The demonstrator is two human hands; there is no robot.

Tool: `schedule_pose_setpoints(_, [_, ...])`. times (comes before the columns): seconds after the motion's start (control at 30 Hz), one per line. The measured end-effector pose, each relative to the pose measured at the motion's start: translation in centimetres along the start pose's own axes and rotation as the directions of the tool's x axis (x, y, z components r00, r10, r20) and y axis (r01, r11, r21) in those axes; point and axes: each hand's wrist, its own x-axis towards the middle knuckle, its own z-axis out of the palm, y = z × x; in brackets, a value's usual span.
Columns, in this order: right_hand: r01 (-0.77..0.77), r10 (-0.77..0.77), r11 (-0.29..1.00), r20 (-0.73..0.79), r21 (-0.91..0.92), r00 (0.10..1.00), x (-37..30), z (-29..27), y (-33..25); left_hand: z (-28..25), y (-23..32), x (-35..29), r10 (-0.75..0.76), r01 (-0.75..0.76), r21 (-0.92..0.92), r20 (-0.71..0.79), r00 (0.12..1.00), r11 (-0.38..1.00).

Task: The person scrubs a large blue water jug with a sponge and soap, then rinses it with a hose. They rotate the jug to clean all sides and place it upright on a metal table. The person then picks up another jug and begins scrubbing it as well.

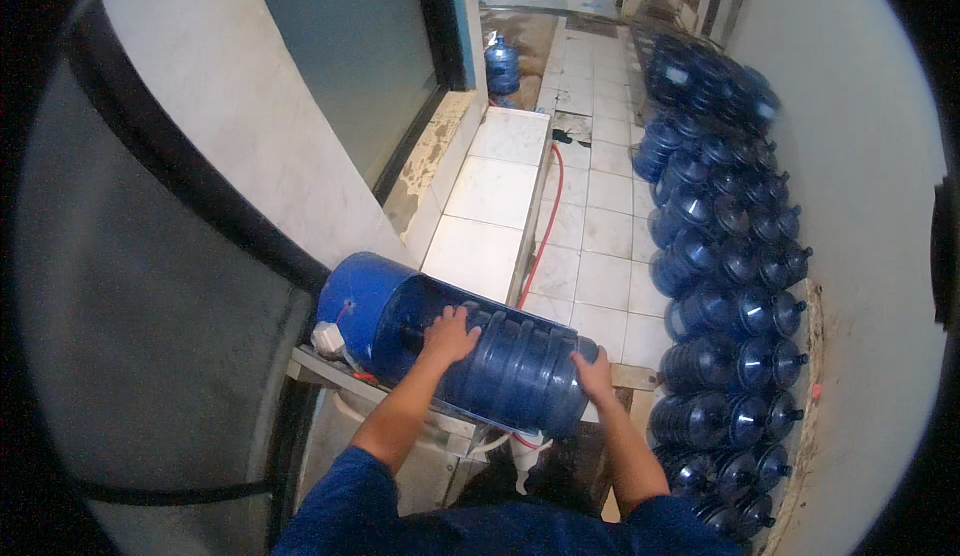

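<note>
A large ribbed blue water jug lies on its side in front of me. It rests in a trough-like blue drum, whose closed round part is on the left. My left hand curls over the jug's upper side near its left end, fingers somewhat apart. At the right end, my right hand grips the jug's base, its thumb on top and the other fingers partly hidden behind the edge. The jug's neck is out of sight inside the drum.
Rows of blue water jugs lie stacked along the right wall. A red hose runs over the tiled floor beside a white tiled ledge. Farther off stands another blue jug. A metal stand supports the drum.
</note>
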Motion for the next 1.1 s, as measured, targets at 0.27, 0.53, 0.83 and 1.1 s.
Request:
schedule_pose_setpoints(0.27, [0.365, -0.360, 0.928, -0.067, 0.078, 0.931, -14.4, 2.9, 7.2, -0.9, -7.1, -8.9, -0.101, -0.102, -0.383, -0.474, 0.875, 0.918])
schedule_pose_setpoints(0.53, [0.193, -0.187, 0.969, -0.049, 0.155, 0.981, -13.2, 1.1, 2.8, -5.9, -19.3, -1.3, -0.840, 0.301, -0.856, -0.241, 0.486, 0.420])
schedule_pose_setpoints(0.83, [-0.102, 0.086, 0.987, -0.137, -0.120, 0.987, -1.7, 0.0, -0.4, -5.4, -18.7, -0.6, -0.893, 0.471, -0.819, -0.105, 0.437, 0.327])
schedule_pose_setpoints(1.1, [-0.215, 0.218, 0.956, -0.008, -0.201, 0.976, 1.0, -0.5, -2.0, -4.0, -23.1, 1.2, -0.919, 0.422, -0.878, -0.047, 0.392, 0.225])
